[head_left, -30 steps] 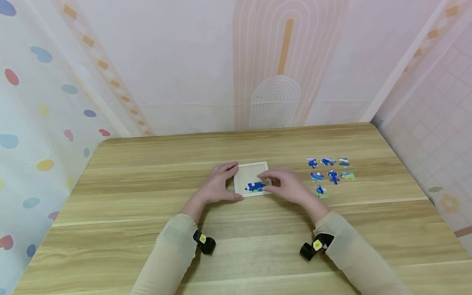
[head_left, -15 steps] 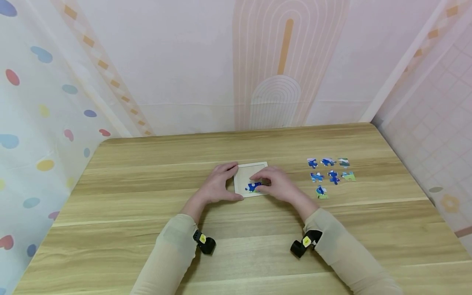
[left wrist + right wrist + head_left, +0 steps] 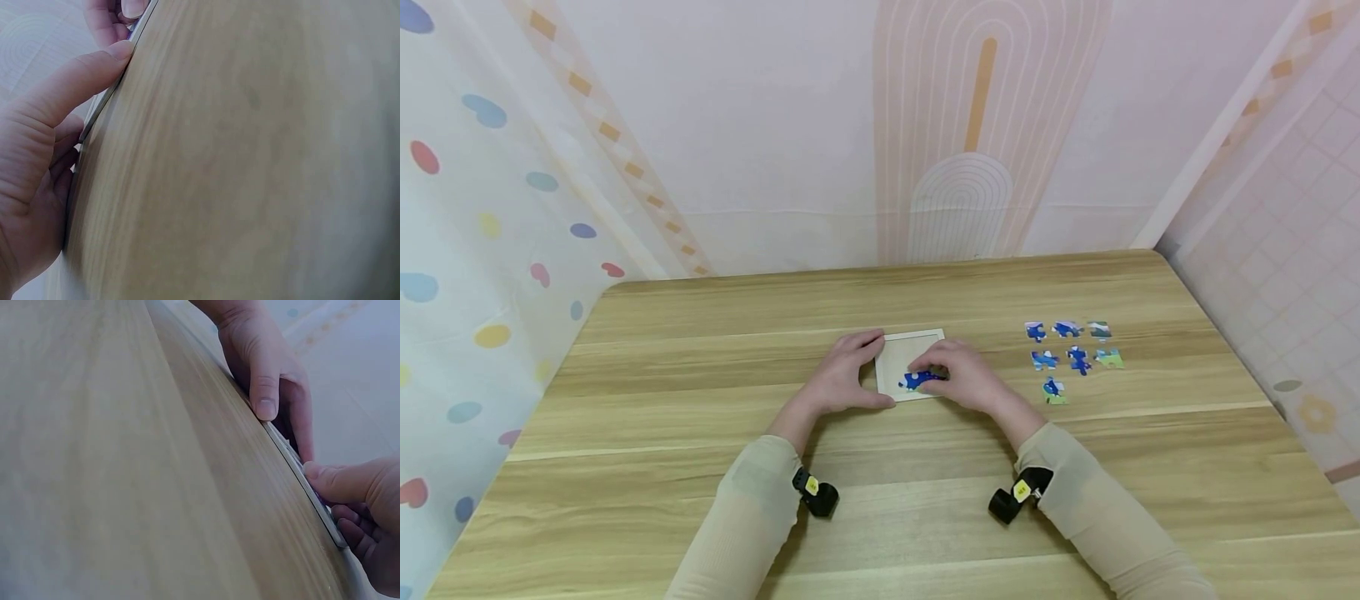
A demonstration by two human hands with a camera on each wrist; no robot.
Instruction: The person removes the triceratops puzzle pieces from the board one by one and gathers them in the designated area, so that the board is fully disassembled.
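Right hand [image 3: 970,379]: shifted leftward over the tray [image 3: 904,348] since a second ago; fingertips pinch a blue puzzle piece [image 3: 917,380] at its near edge. Left hand [image 3: 841,377]: thumb and fingers clasp the tray's left side, likely steadying it. Seven loose pieces [image 3: 1070,357]: well right. Piece's seating hidden by fingers.

Wooden table [image 3: 700,467] fills lower frame. Seven loose puzzle pieces [image 3: 1071,357] clustered right of centre. Pastel patterned backdrop [image 3: 760,125] across top, dotted curtain [image 3: 467,250] at left edge.
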